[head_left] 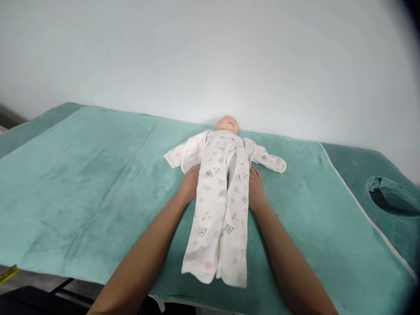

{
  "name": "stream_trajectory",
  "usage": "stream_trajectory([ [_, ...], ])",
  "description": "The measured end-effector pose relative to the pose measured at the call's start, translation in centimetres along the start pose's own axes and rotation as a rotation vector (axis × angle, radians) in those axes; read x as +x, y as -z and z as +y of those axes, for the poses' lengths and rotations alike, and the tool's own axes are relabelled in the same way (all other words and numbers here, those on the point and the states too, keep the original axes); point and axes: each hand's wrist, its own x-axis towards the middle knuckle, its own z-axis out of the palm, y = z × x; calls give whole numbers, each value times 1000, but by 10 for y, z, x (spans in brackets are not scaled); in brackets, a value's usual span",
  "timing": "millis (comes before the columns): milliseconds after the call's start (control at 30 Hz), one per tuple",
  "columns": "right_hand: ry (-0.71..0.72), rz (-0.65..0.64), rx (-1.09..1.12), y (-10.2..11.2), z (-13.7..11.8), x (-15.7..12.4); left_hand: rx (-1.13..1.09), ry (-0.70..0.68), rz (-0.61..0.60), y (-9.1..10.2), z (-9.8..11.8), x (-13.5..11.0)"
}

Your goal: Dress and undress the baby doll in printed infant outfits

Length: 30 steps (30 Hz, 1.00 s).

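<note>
A baby doll (227,124) lies on its back, head toward the wall, in a white printed top (194,148) with both sleeves spread outward. White baby trousers (210,210) with owl prints lie lengthwise over its front, waist near the chest and the two legs toward me. A slit gapes between the trouser legs. My left hand (190,181) is against the left edge of the trousers, its fingers mostly hidden beneath the cloth. On the opposite edge is my right hand (256,189), with some fingers showing by the doll's side and the rest covered. Whether either hand grips anything is hidden.
A green cloth (98,175) with a pale edge covers the padded table, which stands against a white wall (210,57). At the right, the table has an oval hole (390,197). Something yellow (9,274) shows at the lower left.
</note>
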Motion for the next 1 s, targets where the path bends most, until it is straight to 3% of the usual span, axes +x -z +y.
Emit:
stream_trajectory([
  [100,-67,-53,-54,-4,0,-1,-1,-99,6,-7,-6,-4],
  [200,-130,-49,5,-3,1,-3,75,-98,-49,-12,-7,-7],
  [367,7,8,276,9,2,-12,231,-62,-66,-10,2,-10],
  [533,81,33,683,31,2,-18,308,-4,-111,-5,7,-9],
  [733,-218,-41,879,39,0,-14,331,200,-206,-10,-3,-4],
  [833,-386,24,929,34,2,-15,345,259,-231,-12,0,-1],
  [1000,-635,160,1016,29,3,-10,319,333,-172,-9,6,3],
])
